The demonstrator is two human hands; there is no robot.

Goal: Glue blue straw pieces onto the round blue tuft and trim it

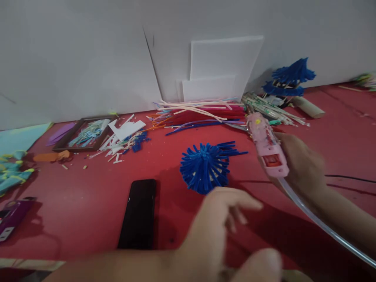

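My right hand (299,166) is wrapped round a pink glue gun (266,143) whose nozzle points away toward the back wall; a clear glue stick (320,225) trails from its rear toward the lower right. My left hand (217,223) hovers low in the foreground, blurred, fingers loosely curled and apart, holding nothing. Just beyond it a blue ball of pipe cleaners (205,166) lies on the red surface (88,196).
A black phone (138,213) lies left of centre. Coloured pipe cleaners and straws (202,113) are piled at the wall with white foam boards (220,68). A framed tray of scraps (85,133), another blue piece (289,80), a purple object (13,217) and a black cable (349,178) lie around.
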